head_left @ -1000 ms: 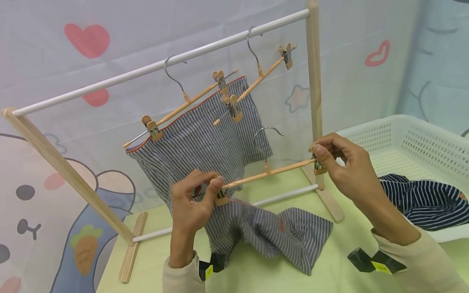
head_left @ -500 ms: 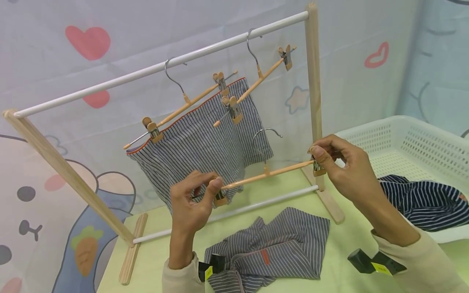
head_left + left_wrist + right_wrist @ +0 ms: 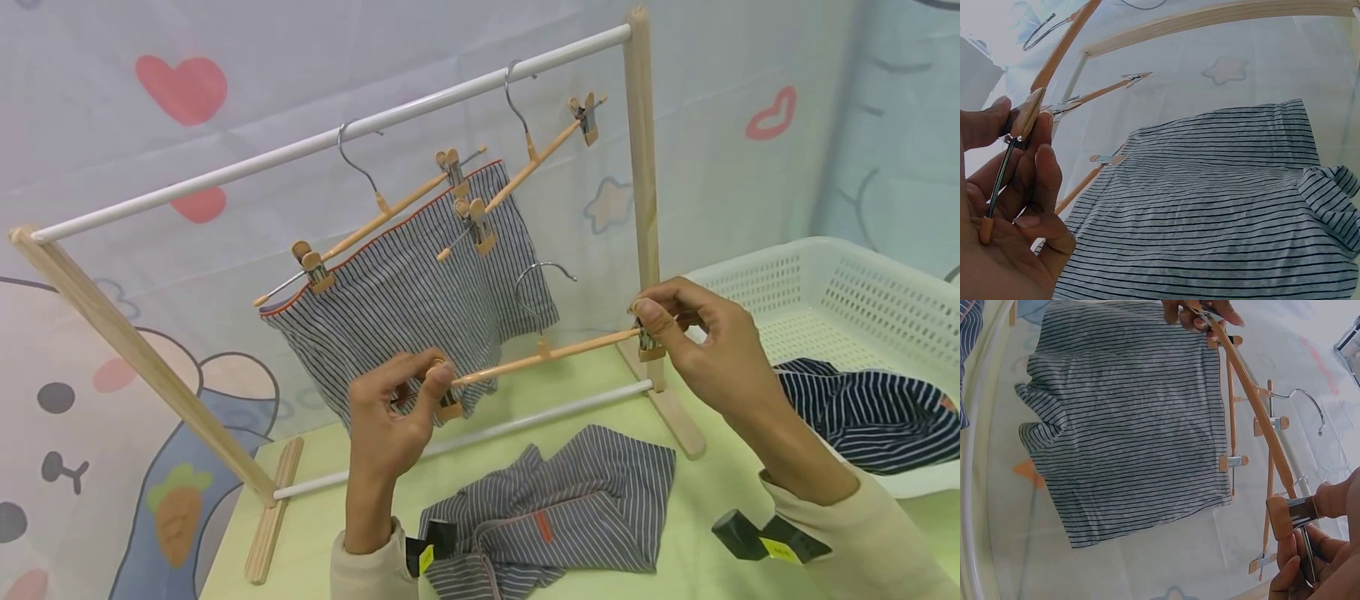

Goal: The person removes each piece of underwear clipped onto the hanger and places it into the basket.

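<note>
Both hands hold a clip hanger [image 3: 510, 367] level above the table, its metal hook up. My left hand [image 3: 393, 408] pinches the left clip [image 3: 450, 408] between thumb and fingers. At the other end my right hand [image 3: 708, 337] pinches the right clip [image 3: 651, 347]; the right wrist view shows that clip [image 3: 1280, 517] with no cloth in it. Below, grey striped shorts [image 3: 585, 508] with a small red tag lie crumpled on the table. Behind the left hand, light striped shorts [image 3: 405, 292] with a red waist edge hang from a hanger [image 3: 360, 231] by two clips.
A rack with a white rail [image 3: 285, 152] and wooden posts stands on the table [image 3: 360, 492]. Another hanger [image 3: 540, 167], with no garment on it, hangs from the rail at right. Dark striped cloth [image 3: 870, 417] lies in a white basket [image 3: 810, 258] at the right.
The grey striped shorts, one second ago hanging from the held hanger's left clip, have dropped onto the table. The hands and hanger have barely moved.
</note>
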`<state>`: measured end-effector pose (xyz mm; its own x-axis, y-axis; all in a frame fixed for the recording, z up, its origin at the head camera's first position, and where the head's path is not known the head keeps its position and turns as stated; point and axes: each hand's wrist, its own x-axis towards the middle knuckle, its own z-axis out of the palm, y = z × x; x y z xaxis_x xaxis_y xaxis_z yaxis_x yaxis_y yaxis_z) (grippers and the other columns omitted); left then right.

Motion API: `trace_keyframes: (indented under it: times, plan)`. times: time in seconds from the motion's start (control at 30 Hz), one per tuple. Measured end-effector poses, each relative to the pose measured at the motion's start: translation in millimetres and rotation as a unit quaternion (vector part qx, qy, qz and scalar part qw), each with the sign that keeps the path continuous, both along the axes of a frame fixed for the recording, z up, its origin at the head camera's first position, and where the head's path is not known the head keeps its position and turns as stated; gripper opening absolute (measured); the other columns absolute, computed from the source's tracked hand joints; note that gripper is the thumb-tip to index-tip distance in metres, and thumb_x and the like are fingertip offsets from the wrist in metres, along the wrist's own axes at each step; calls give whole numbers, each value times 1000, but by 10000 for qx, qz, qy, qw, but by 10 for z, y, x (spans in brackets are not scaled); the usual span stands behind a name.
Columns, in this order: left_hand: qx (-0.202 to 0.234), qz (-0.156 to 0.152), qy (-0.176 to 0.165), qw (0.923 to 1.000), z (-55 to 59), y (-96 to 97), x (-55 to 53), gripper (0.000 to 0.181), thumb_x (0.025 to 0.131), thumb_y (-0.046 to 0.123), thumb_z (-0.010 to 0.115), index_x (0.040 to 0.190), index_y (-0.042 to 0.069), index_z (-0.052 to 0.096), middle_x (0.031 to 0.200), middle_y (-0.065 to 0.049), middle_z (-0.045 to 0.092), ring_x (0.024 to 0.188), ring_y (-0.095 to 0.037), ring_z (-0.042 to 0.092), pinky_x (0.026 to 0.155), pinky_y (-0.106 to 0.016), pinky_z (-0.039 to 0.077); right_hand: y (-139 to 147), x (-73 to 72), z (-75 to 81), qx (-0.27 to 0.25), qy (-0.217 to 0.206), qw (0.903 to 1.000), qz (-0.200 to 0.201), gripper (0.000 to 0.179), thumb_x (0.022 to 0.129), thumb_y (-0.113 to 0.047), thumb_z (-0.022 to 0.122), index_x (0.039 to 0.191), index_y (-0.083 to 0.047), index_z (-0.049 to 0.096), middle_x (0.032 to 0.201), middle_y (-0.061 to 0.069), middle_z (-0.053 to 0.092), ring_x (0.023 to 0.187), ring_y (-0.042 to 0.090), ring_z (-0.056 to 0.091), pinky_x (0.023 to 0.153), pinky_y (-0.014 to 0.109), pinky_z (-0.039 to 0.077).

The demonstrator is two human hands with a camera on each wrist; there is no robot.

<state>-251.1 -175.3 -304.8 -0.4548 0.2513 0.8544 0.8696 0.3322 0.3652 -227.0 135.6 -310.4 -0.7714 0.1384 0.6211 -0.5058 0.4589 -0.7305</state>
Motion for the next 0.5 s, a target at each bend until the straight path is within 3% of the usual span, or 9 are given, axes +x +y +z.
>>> trace_keyframes:
  times: [0.3,0.5]
  plan:
    - [-130,-71,-378,9992,2,-16,10,11,91,4,69,99,3,76,72,-6,64,57,-5,45,46,-22,35,24,0,4,128,-177,9997,79,20,101,-30,59,105,-14,70,88,-21,65,82,-1,56,72,15,41]
    - [-263,-371,-393,9982,0,-29,9,21,93,4,66,113,1,73,80,-11,69,65,-6,61,57,-22,53,27,-1,-7,229,-339,9991,71,23,101,-33,58,106,-15,71,87,-23,64,80,-1,57,70,19,41]
